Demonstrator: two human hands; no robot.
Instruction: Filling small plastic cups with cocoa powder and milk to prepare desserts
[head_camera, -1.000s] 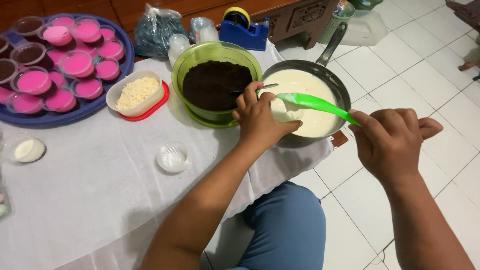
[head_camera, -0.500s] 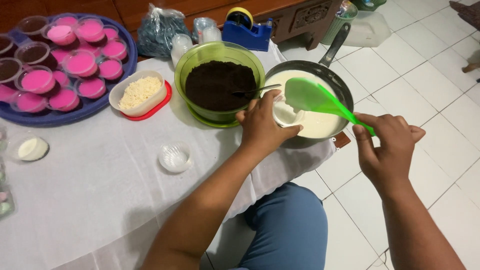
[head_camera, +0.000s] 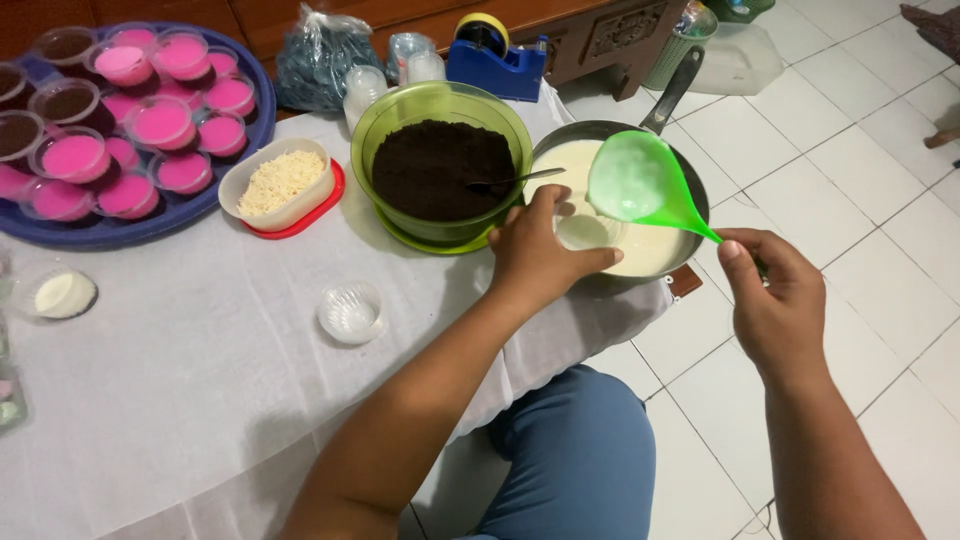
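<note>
Left hand (head_camera: 535, 250) clamps a small cup (head_camera: 585, 232) over the pan (head_camera: 690, 215); right hand (head_camera: 775, 305) grips the green ladle (head_camera: 640, 182) (raised, coated). Tray (head_camera: 235, 165) mostly filled; one empty cup (head_camera: 352, 313) waits on the counter (head_camera: 180, 380).

A green bowl (head_camera: 440, 165) of dark crumbs, with a spoon (head_camera: 512, 182) resting in it, is seen at about twelve o'clock on the white-covered tabletop (head_camera: 190, 380), and a small tub of pale crumbs (head_camera: 280, 185) on a red lid is set just beside it at ten o'clock. A round blue tray (head_camera: 150, 222) crowded with pink-filled and dark-filled cups is found at the far ten o'clock corner, while an empty clear cup (head_camera: 352, 313) and a white-filled cup (head_camera: 65, 294) are placed well apart toward nine o'clock. A blue tape dispenser (head_camera: 497, 58) and a dark plastic bag (head_camera: 318, 57) are seen at the far twelve o'clock edge.
</note>
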